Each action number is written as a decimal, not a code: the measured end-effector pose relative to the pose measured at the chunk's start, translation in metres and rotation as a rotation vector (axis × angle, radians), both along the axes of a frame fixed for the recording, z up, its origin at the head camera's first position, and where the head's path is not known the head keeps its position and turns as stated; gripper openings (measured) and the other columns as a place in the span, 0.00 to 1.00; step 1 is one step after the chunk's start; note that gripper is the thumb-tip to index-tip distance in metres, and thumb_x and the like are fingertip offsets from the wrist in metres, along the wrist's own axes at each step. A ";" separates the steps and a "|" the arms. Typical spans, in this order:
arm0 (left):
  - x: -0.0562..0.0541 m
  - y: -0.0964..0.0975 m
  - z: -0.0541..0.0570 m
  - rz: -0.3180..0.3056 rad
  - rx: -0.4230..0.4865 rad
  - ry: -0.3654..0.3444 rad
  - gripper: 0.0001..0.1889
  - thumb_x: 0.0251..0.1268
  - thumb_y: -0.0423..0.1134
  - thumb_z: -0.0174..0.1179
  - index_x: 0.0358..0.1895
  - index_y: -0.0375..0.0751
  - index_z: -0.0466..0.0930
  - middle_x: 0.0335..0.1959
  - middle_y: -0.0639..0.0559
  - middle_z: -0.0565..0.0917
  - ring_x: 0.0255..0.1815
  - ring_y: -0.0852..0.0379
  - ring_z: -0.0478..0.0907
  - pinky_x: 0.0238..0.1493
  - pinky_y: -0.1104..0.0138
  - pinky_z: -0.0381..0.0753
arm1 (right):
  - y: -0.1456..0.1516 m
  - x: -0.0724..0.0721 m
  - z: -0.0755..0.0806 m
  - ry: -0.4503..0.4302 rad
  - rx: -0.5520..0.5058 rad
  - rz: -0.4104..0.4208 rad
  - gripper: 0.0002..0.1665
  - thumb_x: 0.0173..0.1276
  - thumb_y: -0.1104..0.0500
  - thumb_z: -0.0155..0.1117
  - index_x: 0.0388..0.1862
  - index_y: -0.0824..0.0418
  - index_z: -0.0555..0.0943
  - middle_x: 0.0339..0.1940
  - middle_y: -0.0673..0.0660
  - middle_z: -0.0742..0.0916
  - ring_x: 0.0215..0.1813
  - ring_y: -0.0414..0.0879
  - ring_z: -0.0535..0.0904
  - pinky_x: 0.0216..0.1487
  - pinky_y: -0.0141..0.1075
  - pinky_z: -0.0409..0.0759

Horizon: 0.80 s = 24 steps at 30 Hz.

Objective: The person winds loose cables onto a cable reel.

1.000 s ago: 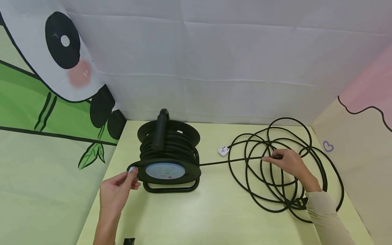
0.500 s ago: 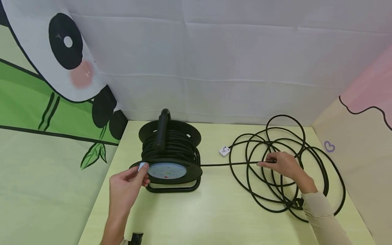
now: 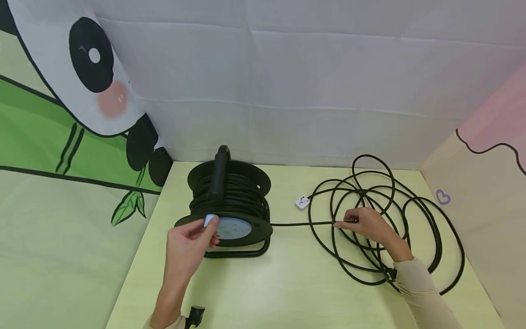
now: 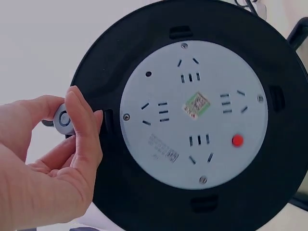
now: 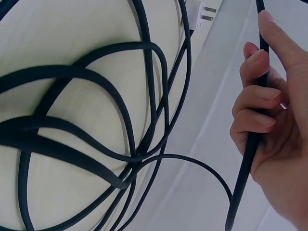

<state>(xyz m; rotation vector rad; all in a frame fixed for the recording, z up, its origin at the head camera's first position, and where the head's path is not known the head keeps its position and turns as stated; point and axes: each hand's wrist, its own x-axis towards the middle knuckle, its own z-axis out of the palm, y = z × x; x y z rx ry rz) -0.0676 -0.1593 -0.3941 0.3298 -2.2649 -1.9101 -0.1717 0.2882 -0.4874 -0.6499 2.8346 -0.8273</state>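
A black cable reel [image 3: 263, 228] stands at the left of the table, many turns of cable wound on its drum and a pale round socket panel [image 4: 168, 130] on its front. My left hand [image 3: 185, 251] pinches a small grey knob [image 4: 63, 120] at the rim of the front disc, between thumb and fingers. From the reel a black cable [image 3: 291, 224] runs straight to the right. My right hand [image 3: 370, 226] grips that cable, fingers curled round it and thumb lying along it [image 5: 248, 159]. Beneath this hand, loose cable loops [image 3: 437, 246] spread over the table.
A white plug [image 3: 302, 202] on the cable's end lies between reel and loops. The reel has a carry handle [image 3: 218, 176] on top and a tubular stand [image 3: 238, 254] below. Printed cloth [image 3: 312, 91] hangs behind the pale table [image 3: 255, 292].
My left hand has moved right with the knob across the reel's front. My right hand has shifted left and slightly down with the cable, and the upper loops have drawn leftward.
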 end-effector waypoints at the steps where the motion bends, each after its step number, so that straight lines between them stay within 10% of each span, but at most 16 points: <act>1: 0.000 0.001 0.000 -0.011 0.003 0.002 0.12 0.68 0.35 0.69 0.39 0.24 0.87 0.25 0.38 0.86 0.20 0.57 0.84 0.31 0.68 0.89 | -0.002 0.000 0.000 -0.020 -0.007 0.002 0.16 0.68 0.46 0.74 0.26 0.53 0.83 0.21 0.45 0.82 0.21 0.35 0.68 0.25 0.30 0.69; 24: -0.006 0.046 -0.016 -0.189 0.182 -0.008 0.13 0.70 0.35 0.68 0.36 0.22 0.86 0.25 0.38 0.85 0.23 0.52 0.85 0.29 0.64 0.90 | -0.047 0.004 -0.008 -0.105 -0.087 0.162 0.13 0.73 0.50 0.70 0.31 0.56 0.86 0.23 0.47 0.84 0.22 0.33 0.69 0.24 0.29 0.71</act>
